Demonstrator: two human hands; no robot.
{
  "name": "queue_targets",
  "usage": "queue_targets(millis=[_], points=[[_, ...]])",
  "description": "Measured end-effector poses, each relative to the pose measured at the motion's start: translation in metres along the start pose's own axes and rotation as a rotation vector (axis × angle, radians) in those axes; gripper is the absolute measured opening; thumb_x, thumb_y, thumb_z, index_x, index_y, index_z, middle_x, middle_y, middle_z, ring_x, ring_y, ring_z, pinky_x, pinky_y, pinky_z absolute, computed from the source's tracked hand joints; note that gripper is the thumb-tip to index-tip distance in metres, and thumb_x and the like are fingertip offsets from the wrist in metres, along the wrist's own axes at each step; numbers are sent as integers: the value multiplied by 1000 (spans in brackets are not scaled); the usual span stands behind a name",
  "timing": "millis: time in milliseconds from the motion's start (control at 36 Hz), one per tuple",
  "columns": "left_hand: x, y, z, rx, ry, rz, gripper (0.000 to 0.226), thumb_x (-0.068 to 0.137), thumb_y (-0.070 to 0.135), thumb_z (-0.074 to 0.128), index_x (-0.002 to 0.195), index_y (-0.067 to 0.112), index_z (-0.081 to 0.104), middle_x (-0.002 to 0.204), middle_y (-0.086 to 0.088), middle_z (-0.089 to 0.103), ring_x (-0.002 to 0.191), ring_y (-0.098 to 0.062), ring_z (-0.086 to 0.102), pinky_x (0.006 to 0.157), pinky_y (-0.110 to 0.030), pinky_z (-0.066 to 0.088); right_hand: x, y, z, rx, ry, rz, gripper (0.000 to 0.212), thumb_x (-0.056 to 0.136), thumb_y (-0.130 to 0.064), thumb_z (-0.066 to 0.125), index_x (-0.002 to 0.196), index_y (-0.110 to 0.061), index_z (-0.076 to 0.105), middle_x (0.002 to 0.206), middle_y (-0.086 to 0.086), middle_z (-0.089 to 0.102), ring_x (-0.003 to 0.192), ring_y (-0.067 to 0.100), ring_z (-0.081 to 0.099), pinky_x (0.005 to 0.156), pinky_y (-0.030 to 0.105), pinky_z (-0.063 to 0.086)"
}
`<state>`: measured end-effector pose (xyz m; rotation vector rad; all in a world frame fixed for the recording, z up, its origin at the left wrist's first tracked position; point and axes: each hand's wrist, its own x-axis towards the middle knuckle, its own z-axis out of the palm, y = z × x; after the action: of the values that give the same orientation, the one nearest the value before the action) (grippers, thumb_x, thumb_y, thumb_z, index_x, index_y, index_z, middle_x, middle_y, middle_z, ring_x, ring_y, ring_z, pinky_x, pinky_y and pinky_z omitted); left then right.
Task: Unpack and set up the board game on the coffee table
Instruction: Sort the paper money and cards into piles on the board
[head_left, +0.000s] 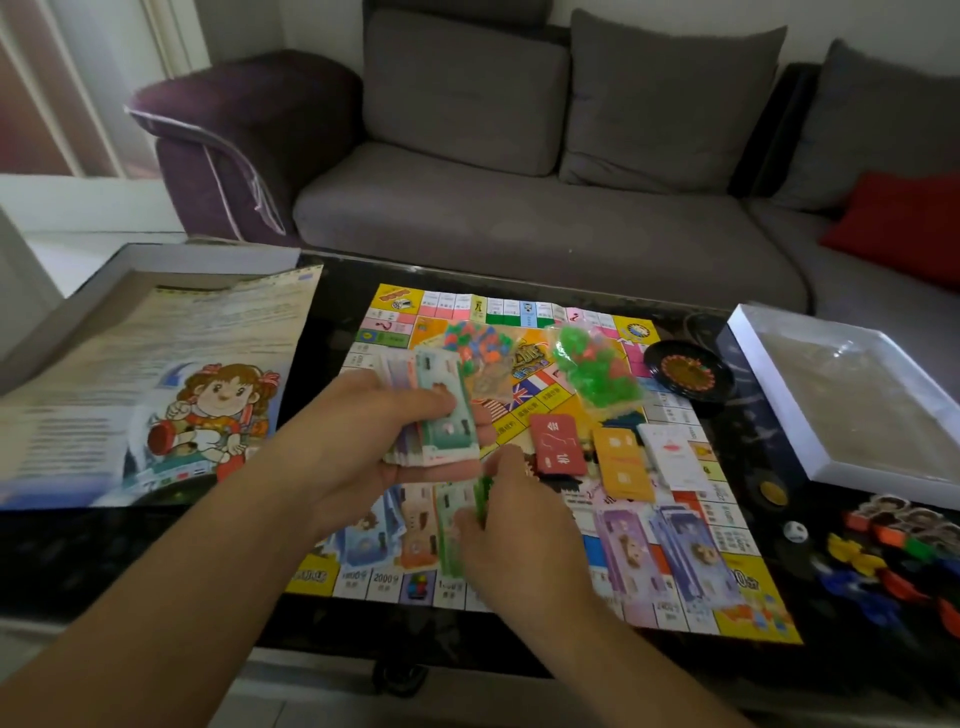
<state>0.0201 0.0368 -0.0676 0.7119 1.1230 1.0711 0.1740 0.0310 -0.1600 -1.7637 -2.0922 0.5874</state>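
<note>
Left hand (363, 415) grips a thick stack of colourful paper play money (441, 410) above the bright printed game board (519, 312), which lies flat on the dark glossy desk (156, 545). Right hand (514, 540) pinches green notes (480, 499) just beneath. Red card deck (557, 444), orange card deck (622, 462) and white card deck (667, 449) sit mid-board.

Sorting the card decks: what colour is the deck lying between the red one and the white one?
Orange-yellow card deck, seen in the head view.
</note>
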Motion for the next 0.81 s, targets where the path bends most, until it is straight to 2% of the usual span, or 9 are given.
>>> queue_targets(millis=[83,167,222,306,389,444,528,667,806], points=[[-1,-2,0,12,-30,18,29,97,0,64,126,4,66,106,-20,79,96,-34,79,67,-46,66,-4,2,-1,-220,51,-105,49,98,-38,64,138,-19,42,125,-1,53,116,20,52,90,32,51],[-2,-3,3,27,-48,44,30,94,1,69,124,5,68,107,-18,79,96,-34,79,67,-48,66,0,6,-14,-109,90,-97,22,98,-27,60,118,-23,52,113,-4,53,103,17,53,80,32,52],[-3,-3,6,43,-64,62,27,93,0,69,119,5,71,104,-18,80,94,-34,79,65,-47,66,8,9,-33,182,93,6,7,98,-18,60,100,-25,59,97,-7,61,88,12,58,67,31,49],[-5,-5,10,62,-89,72,26,90,-1,72,115,5,73,103,-16,80,91,-33,79,61,-44,66,13,15,-65,832,2,167,11,95,-22,67,93,-13,73,82,0,68,68,15,58,57,27,41],[-6,-11,16,101,-119,90,24,87,0,74,110,6,77,103,-16,80,89,-34,79,57,-41,65,8,23,-83,1177,-95,98,46,87,-39,70,102,5,69,85,19,61,67,27,53,52,33,41],[-8,-16,21,149,-154,109,23,87,1,74,109,8,78,101,-15,80,87,-34,79,56,-38,64,4,24,-88,1105,-92,43,43,88,-40,76,97,1,70,85,25,60,70,29,52,52,34,43],[-9,-22,29,218,-177,138,26,88,3,76,113,8,76,101,-14,80,88,-33,79,58,-37,64,3,26,-89,972,-55,33,22,92,-28,80,80,-11,72,85,34,65,66,33,55,52,33,47],[-7,-26,35,243,-173,99,32,85,9,78,116,10,76,105,-12,80,95,-31,79,67,-44,67,2,35,-94,924,6,58,19,95,-12,76,76,-9,75,65,17,64,57,27,55,55,36,50],[-4,-24,36,208,-161,49,38,81,12,76,119,10,73,108,-10,80,97,-30,79,67,-46,67,2,40,-99,878,35,91,19,97,-6,72,78,-4,73,64,8,69,47,12,56,48,23,45]])
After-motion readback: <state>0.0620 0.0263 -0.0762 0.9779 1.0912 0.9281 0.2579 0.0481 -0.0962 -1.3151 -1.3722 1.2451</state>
